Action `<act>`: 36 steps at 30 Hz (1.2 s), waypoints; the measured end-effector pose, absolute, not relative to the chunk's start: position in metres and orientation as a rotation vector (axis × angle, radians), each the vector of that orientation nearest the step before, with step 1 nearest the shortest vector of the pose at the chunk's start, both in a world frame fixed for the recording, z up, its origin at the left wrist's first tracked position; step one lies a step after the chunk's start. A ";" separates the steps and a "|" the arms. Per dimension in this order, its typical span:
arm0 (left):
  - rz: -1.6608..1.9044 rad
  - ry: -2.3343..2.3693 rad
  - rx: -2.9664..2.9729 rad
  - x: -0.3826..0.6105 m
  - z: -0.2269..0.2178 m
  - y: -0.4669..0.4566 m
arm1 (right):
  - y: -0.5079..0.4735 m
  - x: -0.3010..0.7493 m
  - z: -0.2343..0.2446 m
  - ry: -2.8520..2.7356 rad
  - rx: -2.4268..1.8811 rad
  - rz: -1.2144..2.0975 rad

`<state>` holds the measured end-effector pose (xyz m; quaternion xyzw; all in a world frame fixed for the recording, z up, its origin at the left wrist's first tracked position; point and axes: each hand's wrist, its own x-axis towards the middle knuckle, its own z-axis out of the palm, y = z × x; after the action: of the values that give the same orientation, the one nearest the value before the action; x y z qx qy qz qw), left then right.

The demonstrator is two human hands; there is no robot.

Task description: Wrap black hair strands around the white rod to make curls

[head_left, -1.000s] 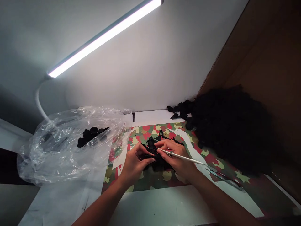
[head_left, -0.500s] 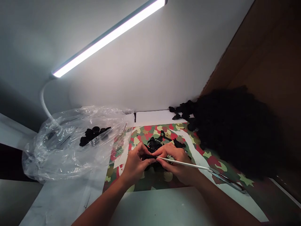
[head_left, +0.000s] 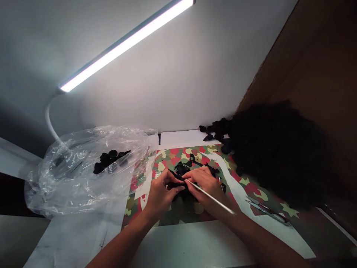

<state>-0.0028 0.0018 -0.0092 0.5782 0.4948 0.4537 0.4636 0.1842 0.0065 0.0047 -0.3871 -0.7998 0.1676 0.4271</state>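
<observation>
Both hands pinch a black piece (head_left: 178, 178) over the camouflage mat (head_left: 178, 214): left hand (head_left: 160, 193), right hand (head_left: 205, 186) also gripping a thin rod (head_left: 210, 196).

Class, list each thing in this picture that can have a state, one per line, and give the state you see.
Long white strip lamp: switched on.
Clear plastic bag: open, crumpled, black round pieces inside.
Small black fabric piece: pinched between both hands.
Thin white stick: held, tilted.
Left hand: closed on the fabric piece.
Right hand: gripping the stick.
Camouflage-patterned mat: lying flat.
Big black fluffy heap: piled, untouched.
</observation>
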 end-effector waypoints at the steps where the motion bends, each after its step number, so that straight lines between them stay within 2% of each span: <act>1: 1.107 1.191 1.394 -0.003 -0.008 0.002 | 0.006 0.186 0.008 -1.971 -1.017 0.457; 4: 1.080 1.139 1.333 -0.004 -0.005 0.002 | 0.004 0.190 0.020 -1.887 -1.077 0.650; 8: 1.097 1.145 1.346 -0.005 -0.007 0.005 | 0.002 0.189 0.027 -1.908 -0.933 0.789; 22: 1.098 1.186 1.407 -0.003 -0.012 0.005 | 0.002 0.183 0.012 -2.024 -0.792 0.588; 26: 1.121 1.193 1.383 -0.001 -0.008 0.001 | 0.005 0.181 0.009 -1.952 -0.996 0.566; 30: 1.092 1.166 1.373 -0.001 -0.004 -0.001 | 0.010 0.192 0.017 -1.863 -1.201 0.744; 33: 1.063 1.180 1.420 -0.002 -0.005 0.000 | 0.009 0.198 0.025 -1.854 -1.121 0.927; 36: 1.080 1.240 1.509 -0.002 -0.006 0.003 | 0.005 0.197 0.028 -1.950 -1.018 0.961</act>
<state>-0.0025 0.0026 -0.0060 0.6075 0.4992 0.4348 0.4391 0.1973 0.0054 0.0282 -0.3952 -0.7571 0.3732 0.3623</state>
